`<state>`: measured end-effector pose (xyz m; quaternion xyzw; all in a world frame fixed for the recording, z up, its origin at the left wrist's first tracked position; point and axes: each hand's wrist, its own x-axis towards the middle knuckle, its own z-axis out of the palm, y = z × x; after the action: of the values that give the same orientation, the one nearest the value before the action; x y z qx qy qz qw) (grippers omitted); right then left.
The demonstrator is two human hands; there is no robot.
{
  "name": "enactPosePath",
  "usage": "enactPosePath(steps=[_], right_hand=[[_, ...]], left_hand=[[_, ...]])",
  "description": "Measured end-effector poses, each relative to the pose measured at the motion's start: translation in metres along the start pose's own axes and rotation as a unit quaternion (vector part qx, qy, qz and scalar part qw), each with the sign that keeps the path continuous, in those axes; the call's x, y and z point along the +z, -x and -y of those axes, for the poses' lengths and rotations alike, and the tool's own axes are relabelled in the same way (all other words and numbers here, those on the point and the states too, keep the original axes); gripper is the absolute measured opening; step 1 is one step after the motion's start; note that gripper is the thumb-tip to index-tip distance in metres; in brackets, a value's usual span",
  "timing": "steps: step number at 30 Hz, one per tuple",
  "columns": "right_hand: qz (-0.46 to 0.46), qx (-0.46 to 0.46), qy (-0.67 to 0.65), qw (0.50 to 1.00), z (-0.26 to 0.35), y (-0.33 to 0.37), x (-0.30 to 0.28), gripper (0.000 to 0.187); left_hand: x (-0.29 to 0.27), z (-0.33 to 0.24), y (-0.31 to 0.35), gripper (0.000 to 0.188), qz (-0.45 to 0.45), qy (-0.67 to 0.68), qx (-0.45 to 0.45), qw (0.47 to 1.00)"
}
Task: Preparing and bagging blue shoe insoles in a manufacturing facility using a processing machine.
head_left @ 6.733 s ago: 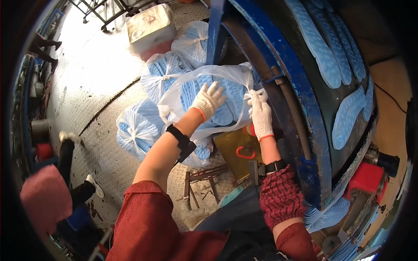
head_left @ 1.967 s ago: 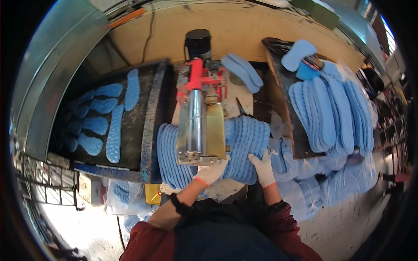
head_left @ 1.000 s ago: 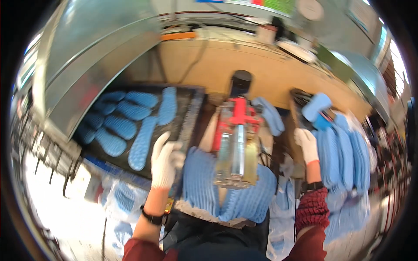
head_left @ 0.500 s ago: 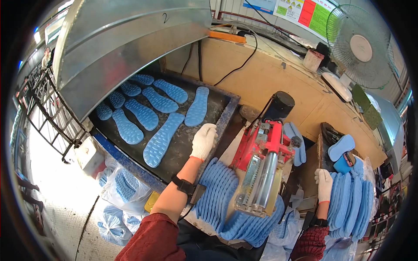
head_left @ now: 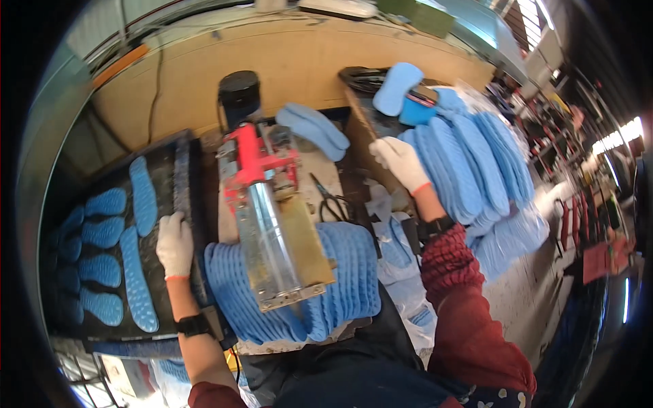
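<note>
My left hand (head_left: pixel 175 245), in a white glove, rests near the right edge of the black tray (head_left: pixel 163 183), fingers curled and nothing visible in them. Blue dimpled insoles lie spread on that tray; the closest to this hand is a long insole (head_left: pixel 138 279). My right hand (head_left: pixel 401 162), gloved too, is at the edge of a side bench, beside a stack of blue insoles (head_left: pixel 445 163). Its fingers are bent together, and what they hold, if anything, is hidden. Between my hands stands a red and silver press-like device (head_left: pixel 265 204), with rows of insoles (head_left: pixel 347 265) below it.
Scissors (head_left: pixel 330 202) with dark handles lie right of the device. A pair of insoles (head_left: pixel 313 129) sits behind it, near a black cylinder (head_left: pixel 239 95). One loose insole (head_left: pixel 398 88) and a blue box (head_left: pixel 416 112) top the side bench. Plastic bags (head_left: pixel 510 234) hang at right.
The view has swung to the right, so the tray and device now appear farther left. Both hands stay at about the same places, by the tray edge and the side bench.
</note>
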<state>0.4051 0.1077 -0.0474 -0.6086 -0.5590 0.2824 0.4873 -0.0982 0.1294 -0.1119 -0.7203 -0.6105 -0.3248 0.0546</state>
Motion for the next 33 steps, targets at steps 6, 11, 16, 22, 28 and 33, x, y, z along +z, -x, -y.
enactPosePath(steps=[6, 11, 16, 22, 28, 33], right_hand=[[-0.001, -0.01, 0.057, 0.998, 0.002, 0.0, -0.001, 0.03], [-0.001, -0.074, 0.187, 0.98, 0.001, -0.002, -0.002, 0.025], [-0.018, -0.219, 0.347, 0.912, -0.002, -0.004, -0.001, 0.018], [-0.032, -0.197, 0.284, 0.938, -0.005, -0.005, -0.001, 0.022], [-0.035, -0.176, 0.271, 0.946, -0.005, -0.005, -0.002, 0.023], [-0.031, -0.158, 0.23, 0.96, -0.001, -0.004, -0.002, 0.025]], left_hand=[[0.004, 0.006, 0.001, 0.019, 0.016, -0.009, -0.016, 1.0], [0.0, 0.003, 0.004, 0.013, -0.021, -0.023, 0.0, 1.0], [-0.002, 0.001, 0.002, 0.015, -0.003, -0.028, -0.028, 0.999], [0.0, 0.004, 0.005, 0.015, -0.022, -0.013, 0.005, 1.0], [-0.002, -0.001, 0.002, 0.016, -0.01, -0.01, -0.013, 1.0], [-0.01, -0.005, 0.003, 0.015, 0.022, 0.04, -0.024, 0.999]])
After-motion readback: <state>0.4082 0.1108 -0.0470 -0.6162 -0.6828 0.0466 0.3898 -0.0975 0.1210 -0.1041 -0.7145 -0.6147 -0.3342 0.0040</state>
